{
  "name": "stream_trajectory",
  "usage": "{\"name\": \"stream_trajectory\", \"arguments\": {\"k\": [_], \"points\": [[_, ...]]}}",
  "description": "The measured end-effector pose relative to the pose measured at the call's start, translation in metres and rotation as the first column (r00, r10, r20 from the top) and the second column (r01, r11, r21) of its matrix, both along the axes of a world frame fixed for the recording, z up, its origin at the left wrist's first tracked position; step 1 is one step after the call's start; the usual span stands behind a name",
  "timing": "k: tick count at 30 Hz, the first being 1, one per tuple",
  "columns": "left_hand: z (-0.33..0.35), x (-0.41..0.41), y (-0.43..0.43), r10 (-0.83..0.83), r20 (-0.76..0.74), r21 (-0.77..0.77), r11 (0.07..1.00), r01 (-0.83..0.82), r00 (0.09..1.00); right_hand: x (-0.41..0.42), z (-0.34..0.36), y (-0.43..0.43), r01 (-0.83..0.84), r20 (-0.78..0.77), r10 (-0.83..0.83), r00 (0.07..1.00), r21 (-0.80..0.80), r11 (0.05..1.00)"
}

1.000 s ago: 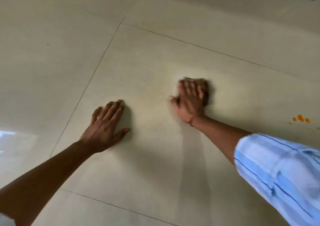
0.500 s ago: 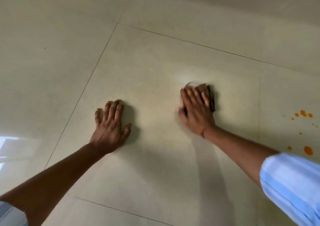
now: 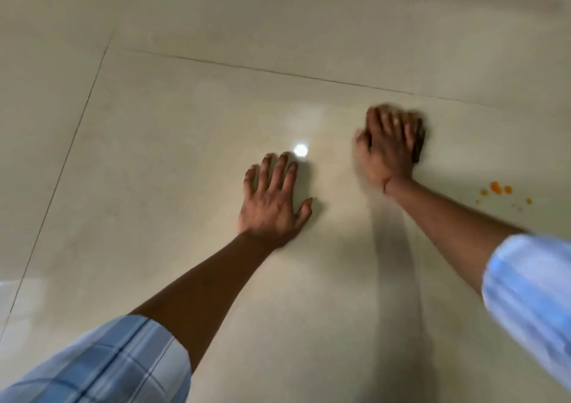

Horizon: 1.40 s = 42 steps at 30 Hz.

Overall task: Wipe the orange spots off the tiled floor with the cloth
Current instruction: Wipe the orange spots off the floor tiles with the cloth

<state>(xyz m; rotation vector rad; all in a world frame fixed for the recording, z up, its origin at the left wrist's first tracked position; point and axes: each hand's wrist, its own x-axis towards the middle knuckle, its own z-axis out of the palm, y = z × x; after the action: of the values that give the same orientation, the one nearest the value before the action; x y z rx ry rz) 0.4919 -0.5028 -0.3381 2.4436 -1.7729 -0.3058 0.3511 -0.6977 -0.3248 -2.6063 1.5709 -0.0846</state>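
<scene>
Rightward, the orange spots (image 3: 496, 188) lie near the right hand (image 3: 387, 152), pressed on the dark cloth (image 3: 417, 143) (left hand (image 3: 273, 200) spread flat).

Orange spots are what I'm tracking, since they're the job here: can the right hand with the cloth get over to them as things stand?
Probably yes. The right hand presses the cloth on the floor, and only bare tile lies between it and the orange spots to its right.
</scene>
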Motion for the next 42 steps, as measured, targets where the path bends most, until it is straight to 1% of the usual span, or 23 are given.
{"name": "stream_trajectory", "arguments": {"k": [2, 4, 5, 7, 9, 10, 12, 14, 16, 17, 19, 20, 21, 23, 25, 27, 29, 31, 33, 34, 36, 39, 42], "points": [[0.001, -0.002, 0.002, -0.004, -0.002, 0.025, 1.0, 0.004, 1.0, -0.031, -0.003, 0.061, -0.127, 0.009, 0.126, 0.992, 0.03, 0.992], [0.008, -0.004, -0.003, 0.006, -0.009, 0.018, 1.0, -0.006, 1.0, -0.039, 0.008, 0.044, -0.252, -0.007, 0.254, 0.967, 0.093, 0.963], [0.01, -0.004, -0.005, 0.005, -0.007, 0.009, 1.0, -0.005, 1.0, -0.03, 0.01, 0.015, -0.23, -0.018, 0.232, 0.972, 0.093, 0.969], [0.008, -0.002, -0.008, -0.002, 0.009, -0.01, 1.0, 0.003, 1.0, -0.003, 0.015, -0.043, -0.076, -0.049, 0.08, 0.996, 0.077, 0.994], [0.001, 0.001, -0.007, 0.009, 0.026, -0.016, 1.0, -0.008, 1.0, 0.007, 0.006, -0.05, 0.072, -0.027, -0.069, 0.997, 0.099, 0.993], [0.001, 0.002, -0.006, 0.007, 0.023, -0.013, 1.0, -0.007, 1.0, -0.003, 0.003, -0.024, 0.078, -0.012, -0.077, 0.997, 0.067, 0.995], [0.001, 0.005, -0.006, 0.009, 0.015, -0.005, 1.0, -0.009, 1.0, -0.046, 0.0, 0.059, -0.041, 0.015, 0.041, 0.999, 0.032, 0.999], [0.004, 0.005, -0.006, 0.01, 0.005, -0.004, 1.0, -0.01, 1.0, -0.091, 0.005, 0.118, -0.155, -0.013, 0.157, 0.988, 0.073, 0.985], [0.006, 0.001, -0.007, 0.008, 0.005, -0.018, 1.0, -0.008, 1.0, -0.102, 0.005, 0.114, -0.148, -0.03, 0.152, 0.988, 0.119, 0.982], [0.006, 0.003, -0.008, 0.007, 0.009, -0.025, 1.0, -0.006, 1.0, -0.094, 0.002, 0.1, -0.118, -0.036, 0.122, 0.992, 0.097, 0.988], [0.002, 0.003, -0.007, 0.0, 0.027, -0.041, 0.999, 0.002, 1.0, -0.083, 0.002, 0.088, 0.002, -0.022, 0.0, 1.0, 0.069, 0.998], [0.0, 0.002, -0.006, 0.009, 0.029, -0.044, 0.999, -0.008, 1.0, -0.086, 0.002, 0.103, 0.044, 0.004, -0.044, 0.999, 0.058, 0.997], [0.0, 0.0, -0.006, 0.015, 0.027, -0.038, 0.999, -0.014, 1.0, -0.095, 0.002, 0.13, 0.042, 0.001, -0.042, 0.999, 0.056, 0.998], [0.006, -0.009, -0.006, 0.002, 0.004, -0.031, 1.0, -0.002, 1.0, -0.131, 0.003, 0.206, -0.061, -0.026, 0.064, 0.998, 0.108, 0.992], [0.017, -0.031, 0.0, -0.104, -0.015, -0.056, 0.993, 0.103, 0.994, -0.162, 0.006, 0.23, -0.145, -0.038, 0.152, 0.988, 0.141, 0.979], [0.026, -0.057, 0.006, -0.252, -0.04, -0.066, 0.966, 0.249, 0.967, -0.161, 0.005, 0.202, -0.079, -0.049, 0.086, 0.995, 0.131, 0.988], [0.028, -0.088, 0.012, -0.386, -0.061, -0.034, 0.922, 0.385, 0.921, -0.162, 0.006, 0.189, 0.096, -0.056, -0.09, 0.994, 0.134, 0.986], [0.025, -0.116, 0.013, -0.487, -0.079, 0.015, 0.872, 0.49, 0.87, -0.179, 0.008, 0.225, 0.159, -0.039, -0.155, 0.987, 0.139, 0.977], [0.021, -0.132, 0.013, -0.499, -0.074, 0.083, 0.86, 0.504, 0.863, -0.2, 0.011, 0.285, 0.085, -0.026, -0.082, 0.996, 0.163, 0.983], [0.019, -0.139, 0.013, -0.486, -0.059, 0.11, 0.865, 0.489, 0.872, -0.213, 0.01, 0.295, 0.037, -0.033, -0.032, 0.999, 0.181, 0.983], [0.019, -0.148, 0.016, -0.427, -0.02, 0.144, 0.893, 0.425, 0.904, -0.224, 0.011, 0.277, 0.027, -0.05, -0.019, 0.999, 0.182, 0.983], [0.019, -0.171, 0.016, -0.394, 0.028, 0.14, 0.912, 0.386, 0.919, -0.232, 0.012, 0.244, 0.268, -0.064, -0.262, 0.963, 0.133, 0.954], [0.018, -0.186, 0.018, -0.482, -0.003, 0.062, 0.874, 0.481, 0.876, -0.241, 0.01, 0.293, 0.314, -0.064, -0.307, 0.949, 0.168, 0.935]]}}
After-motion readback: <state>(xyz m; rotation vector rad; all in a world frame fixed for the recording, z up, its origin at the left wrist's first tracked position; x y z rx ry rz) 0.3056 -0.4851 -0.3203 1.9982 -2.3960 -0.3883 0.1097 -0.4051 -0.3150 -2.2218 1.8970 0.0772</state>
